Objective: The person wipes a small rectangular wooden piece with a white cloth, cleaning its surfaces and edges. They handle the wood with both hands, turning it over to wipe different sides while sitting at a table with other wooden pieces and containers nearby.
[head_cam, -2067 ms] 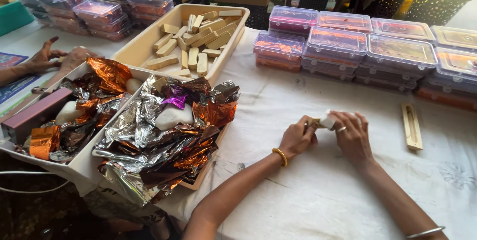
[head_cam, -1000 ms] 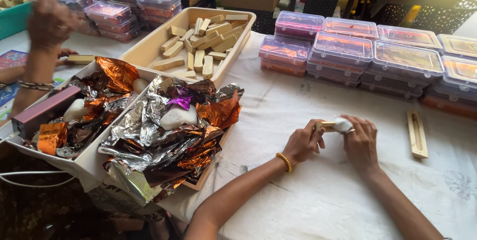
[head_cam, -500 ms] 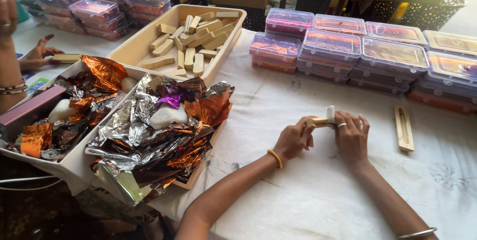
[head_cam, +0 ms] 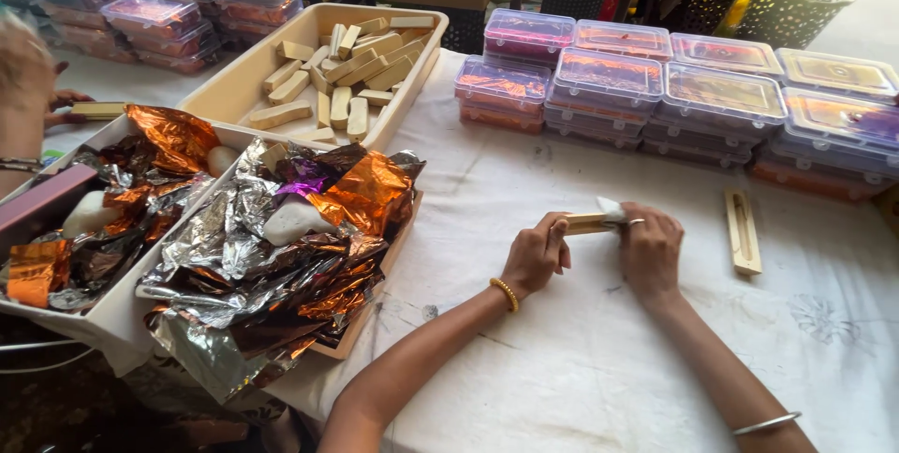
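On my far left another person's hand (head_cam: pixel 58 108) rests on the cloth by a wooden piece. Just right of it, along the near-left edge, I see two trays of crumpled foil (head_cam: pixel 281 266), silver, orange and a scrap of purple, with white lumps among it. Beyond them stands a cream tray of wooden blocks (head_cam: pixel 323 78), and stacked clear lidded boxes (head_cam: pixel 154 3) fill the far-left corner. Near the middle, my left hand (head_cam: pixel 536 254) is curled around one end of a small wooden block (head_cam: pixel 585 222), whose long axis runs left to right. My right hand (head_cam: pixel 651 249) grips its other end, fingers bent over a white piece (head_cam: pixel 611 209) there. Both hands touch the block, the left slightly nearer me. Right of them a slotted wooden strip (head_cam: pixel 742 231) lies alone, pointing near to far. More clear boxes (head_cam: pixel 674 88) with orange and purple contents line the far right.
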